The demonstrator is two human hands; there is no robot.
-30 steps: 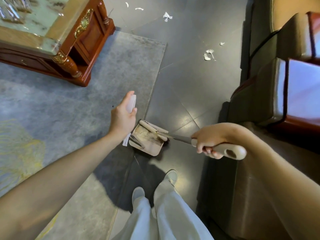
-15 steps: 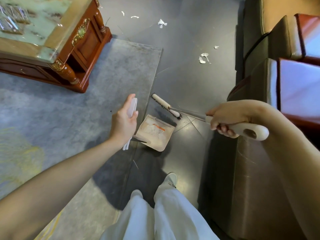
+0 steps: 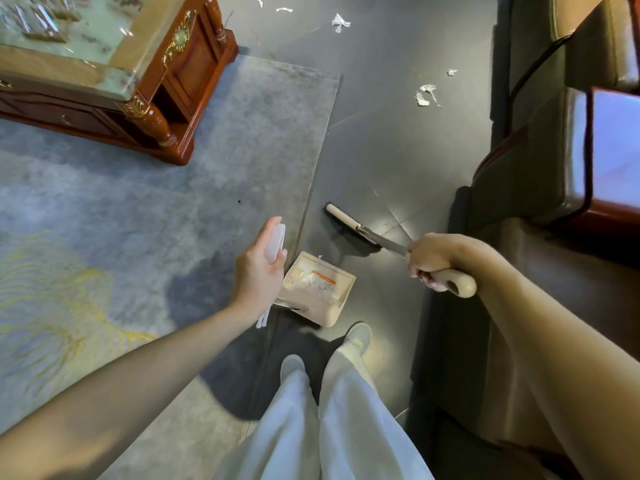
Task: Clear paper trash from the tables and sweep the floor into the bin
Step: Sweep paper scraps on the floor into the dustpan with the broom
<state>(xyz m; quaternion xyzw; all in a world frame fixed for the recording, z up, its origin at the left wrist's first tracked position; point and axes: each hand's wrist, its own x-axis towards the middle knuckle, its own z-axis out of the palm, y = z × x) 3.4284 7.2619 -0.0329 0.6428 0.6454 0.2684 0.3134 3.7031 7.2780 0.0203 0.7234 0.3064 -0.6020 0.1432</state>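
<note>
Left hand (image 3: 258,268) grips dustpan (image 3: 322,296) handle; right hand (image 3: 433,259) grips brush (image 3: 346,225) handle. Some paper (image 3: 313,280) in dustpan. Loose scraps (image 3: 424,95) left on floor (image 3: 381,150); sweeping partly done; bin unseen.

Floor tiles (image 3: 381,150) shine glossy; the rug (image 3: 173,202) at nine o'clock is matt cloth. Smooth plastic dustpan (image 3: 332,313), metal-shafted broom (image 3: 367,233), varnished wood table (image 3: 194,71) at eleven, crumpled paper scraps (image 3: 423,97).

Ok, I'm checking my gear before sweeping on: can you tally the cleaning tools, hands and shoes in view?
Broom: 1
Dustpan: 1
Hands: 2, left hand and right hand
Shoes: 2
Total: 6
</note>
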